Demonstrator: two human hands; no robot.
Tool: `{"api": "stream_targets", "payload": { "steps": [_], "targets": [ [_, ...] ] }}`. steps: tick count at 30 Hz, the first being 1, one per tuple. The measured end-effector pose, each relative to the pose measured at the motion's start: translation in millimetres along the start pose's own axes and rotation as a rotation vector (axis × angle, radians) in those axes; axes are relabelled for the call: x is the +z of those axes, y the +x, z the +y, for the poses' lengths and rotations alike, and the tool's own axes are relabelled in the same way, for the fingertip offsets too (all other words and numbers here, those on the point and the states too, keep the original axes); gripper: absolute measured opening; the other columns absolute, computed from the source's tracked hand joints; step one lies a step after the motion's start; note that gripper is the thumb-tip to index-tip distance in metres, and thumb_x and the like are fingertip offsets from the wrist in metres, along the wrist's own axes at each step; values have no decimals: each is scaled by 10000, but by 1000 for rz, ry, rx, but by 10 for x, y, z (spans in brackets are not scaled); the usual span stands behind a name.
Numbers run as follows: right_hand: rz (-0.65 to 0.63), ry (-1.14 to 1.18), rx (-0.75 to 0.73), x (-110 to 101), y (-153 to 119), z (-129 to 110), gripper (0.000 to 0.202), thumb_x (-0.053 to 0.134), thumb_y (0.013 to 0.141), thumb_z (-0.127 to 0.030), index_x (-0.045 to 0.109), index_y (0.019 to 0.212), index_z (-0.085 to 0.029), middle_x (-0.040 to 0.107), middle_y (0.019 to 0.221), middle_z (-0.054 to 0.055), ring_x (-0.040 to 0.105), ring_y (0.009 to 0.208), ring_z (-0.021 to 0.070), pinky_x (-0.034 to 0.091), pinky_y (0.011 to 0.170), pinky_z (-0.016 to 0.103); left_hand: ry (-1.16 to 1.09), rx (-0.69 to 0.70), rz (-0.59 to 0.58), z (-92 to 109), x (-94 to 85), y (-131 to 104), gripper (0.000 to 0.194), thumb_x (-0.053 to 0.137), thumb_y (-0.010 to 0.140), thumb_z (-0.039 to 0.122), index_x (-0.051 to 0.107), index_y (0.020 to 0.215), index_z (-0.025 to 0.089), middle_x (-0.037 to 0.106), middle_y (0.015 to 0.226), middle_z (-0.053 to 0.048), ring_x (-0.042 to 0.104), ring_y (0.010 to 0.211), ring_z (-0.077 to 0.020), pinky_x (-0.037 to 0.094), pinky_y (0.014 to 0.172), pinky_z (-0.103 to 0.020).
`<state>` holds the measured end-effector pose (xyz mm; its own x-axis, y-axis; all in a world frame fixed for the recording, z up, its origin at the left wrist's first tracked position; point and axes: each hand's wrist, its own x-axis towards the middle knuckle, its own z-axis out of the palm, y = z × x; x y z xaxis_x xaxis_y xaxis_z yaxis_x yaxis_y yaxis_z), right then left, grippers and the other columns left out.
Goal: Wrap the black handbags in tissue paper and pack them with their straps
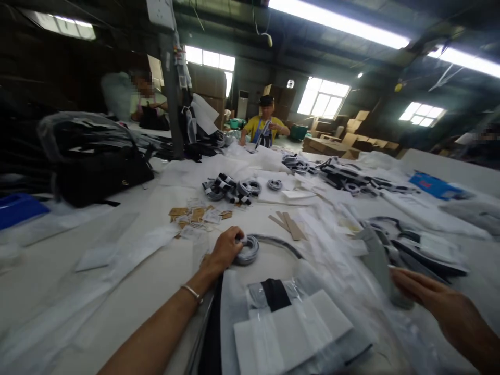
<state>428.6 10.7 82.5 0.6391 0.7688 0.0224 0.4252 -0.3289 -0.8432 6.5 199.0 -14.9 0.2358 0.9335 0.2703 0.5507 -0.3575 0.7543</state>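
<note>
Pinching a grey coil (249,255) with the left hand (223,251), fingers curled over its left rim, around the middle of the white worktop (148,289). Laying the right hand (435,297) against a grey panel (378,260) toward the right edge, with fingers straight and close together; cannot tell whether gripping it or only touching it, with the thumb hard to make out.

Between the two hands, facing a plastic-wrapped package (297,333) spread across the near edge, with a black band (275,294) under clear film. Right of the coil, seeing a dark curved strap (279,241) arching behind the package. Just past the left hand, toward the left edge, finding tan tags (198,214) in a loose heap; beyond the coil, brown strips (289,226).

Farther toward the far edge, seeing more coils (226,188) bunched together, and one lone coil (274,184) beside them. Toward the left edge, noting a black handbag (103,177); near the right edge, a blue packet (435,185). Across the far edge, facing a person in yellow (255,127).
</note>
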Motion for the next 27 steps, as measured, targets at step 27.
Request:
{"api": "stream_targets", "payload": {
  "steps": [27],
  "targets": [
    [-510, -132, -38, 3227, -464, -1171, 184, 690, 679, -137, 524, 729, -198, 623, 504, -58, 570, 376, 112, 369, 381, 188, -69, -64, 15, -42, 86, -53, 358, 570, 708, 7, 517, 976, 239, 647, 965, 0, 626, 906, -162, 460, 801, -264]
  ]
}}
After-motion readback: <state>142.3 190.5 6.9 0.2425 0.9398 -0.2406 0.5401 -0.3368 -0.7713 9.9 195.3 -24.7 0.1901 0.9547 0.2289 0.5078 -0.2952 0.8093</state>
